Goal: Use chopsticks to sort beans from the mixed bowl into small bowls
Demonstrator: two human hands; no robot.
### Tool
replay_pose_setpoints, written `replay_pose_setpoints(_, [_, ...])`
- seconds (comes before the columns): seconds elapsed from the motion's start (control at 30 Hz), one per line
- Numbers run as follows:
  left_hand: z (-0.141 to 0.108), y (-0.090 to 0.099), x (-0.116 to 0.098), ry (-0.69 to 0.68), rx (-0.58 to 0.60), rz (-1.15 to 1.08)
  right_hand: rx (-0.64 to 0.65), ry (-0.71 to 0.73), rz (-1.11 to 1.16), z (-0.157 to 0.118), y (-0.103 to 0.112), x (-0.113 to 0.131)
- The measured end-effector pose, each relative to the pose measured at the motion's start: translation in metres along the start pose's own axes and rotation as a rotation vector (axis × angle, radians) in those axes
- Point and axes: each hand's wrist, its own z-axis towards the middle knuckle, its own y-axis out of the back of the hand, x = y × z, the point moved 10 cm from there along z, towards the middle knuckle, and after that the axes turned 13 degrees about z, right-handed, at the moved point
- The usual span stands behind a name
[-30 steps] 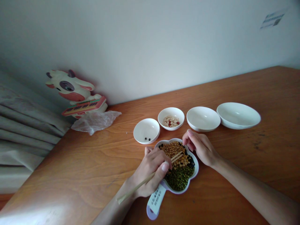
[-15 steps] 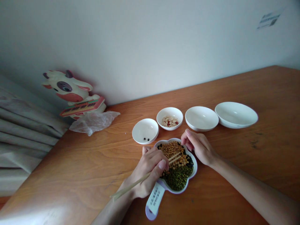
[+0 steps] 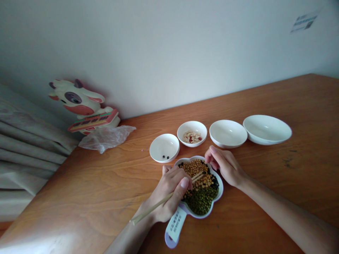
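My left hand (image 3: 172, 192) is closed around a pair of wooden chopsticks (image 3: 155, 207). Their tips come together in a scalloped white-and-purple dish (image 3: 220, 193) with a labelled handle, and a black bean (image 3: 203, 172) shows at the tips. Yellow soybeans (image 3: 194, 167), green mung beans (image 3: 200, 201) and black beans (image 3: 214, 180) lie in the dish. My right hand (image 3: 225, 165) has its fingers curled at the dish's upper right rim; the fingertips are partly hidden. Just beyond, a white bowl (image 3: 159, 145) contains two black beans.
A second white bowl (image 3: 180, 132) holds pale flat seeds and some reddish pieces. To its right stand two more bowls, one round (image 3: 227, 132) and one wider (image 3: 266, 128). At the left are a cow toy (image 3: 82, 102) with a keyboard and a crumpled plastic bag (image 3: 106, 138).
The chopstick tips have drawn together, with a black bean now at them. Their rear ends have shifted slightly right and closed up. My right hand has stayed put.
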Motion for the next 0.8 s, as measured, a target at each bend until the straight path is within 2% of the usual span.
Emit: replay_pose_setpoints(0.8, [0.0011,0.0004,-0.0043,-0.022,0.028,0.008,-0.01,-0.013,0.0,0.0007,0.001,-0.0014])
